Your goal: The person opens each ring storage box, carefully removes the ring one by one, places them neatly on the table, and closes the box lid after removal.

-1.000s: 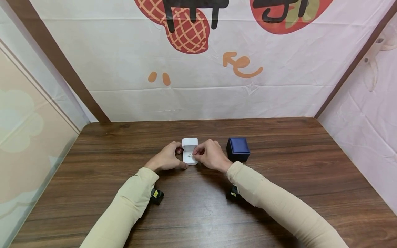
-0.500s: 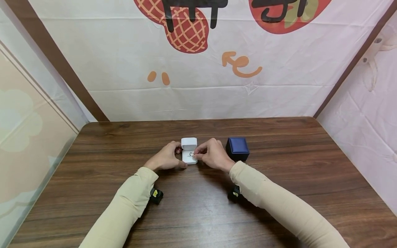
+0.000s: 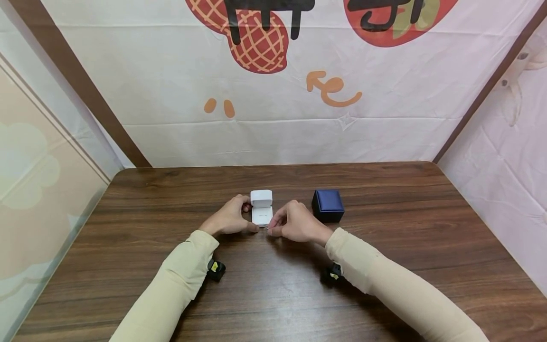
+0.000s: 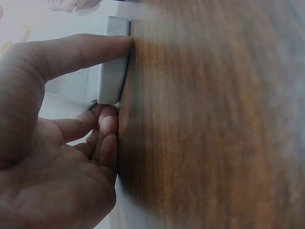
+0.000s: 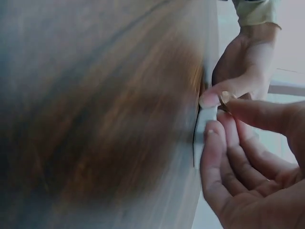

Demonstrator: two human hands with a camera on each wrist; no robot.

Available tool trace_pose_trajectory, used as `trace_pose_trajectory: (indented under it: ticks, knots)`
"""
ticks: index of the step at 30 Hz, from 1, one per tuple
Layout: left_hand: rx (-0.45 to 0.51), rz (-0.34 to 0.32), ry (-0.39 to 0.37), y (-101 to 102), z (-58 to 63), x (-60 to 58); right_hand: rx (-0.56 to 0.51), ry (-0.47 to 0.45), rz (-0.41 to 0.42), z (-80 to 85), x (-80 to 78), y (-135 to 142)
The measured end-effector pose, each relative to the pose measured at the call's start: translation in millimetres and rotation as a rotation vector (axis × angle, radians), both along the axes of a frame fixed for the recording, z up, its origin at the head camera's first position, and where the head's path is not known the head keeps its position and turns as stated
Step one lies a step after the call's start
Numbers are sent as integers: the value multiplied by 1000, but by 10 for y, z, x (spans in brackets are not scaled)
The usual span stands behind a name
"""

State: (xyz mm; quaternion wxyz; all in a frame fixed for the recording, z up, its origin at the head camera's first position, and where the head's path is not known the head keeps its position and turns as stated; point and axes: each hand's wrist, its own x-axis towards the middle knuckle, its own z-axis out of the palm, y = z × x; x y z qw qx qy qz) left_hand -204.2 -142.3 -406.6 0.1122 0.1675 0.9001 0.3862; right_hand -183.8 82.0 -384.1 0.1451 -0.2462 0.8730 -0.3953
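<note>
One ring (image 5: 225, 98), pinched between right fingers (image 5: 257, 113), near white box (image 3: 261, 198)

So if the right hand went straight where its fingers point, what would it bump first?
The right hand would probably meet the left thumb first, or the front edge of the white box; depth is hard to judge.

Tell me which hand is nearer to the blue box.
Right. The right hand is just off the front-left of the blue box; the left hand is farther left, at the left side of the white box.
</note>
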Motion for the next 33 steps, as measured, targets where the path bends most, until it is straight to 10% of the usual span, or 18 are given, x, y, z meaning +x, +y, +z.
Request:
trace_pose_trajectory:
  ticks: [12, 33]
  knots:
    - [3, -3, 3, -5, -7, 0, 195, 69, 132, 9, 130, -94]
    - [5, -5, -2, -12, 3, 5, 255, 135, 127, -13, 144, -173]
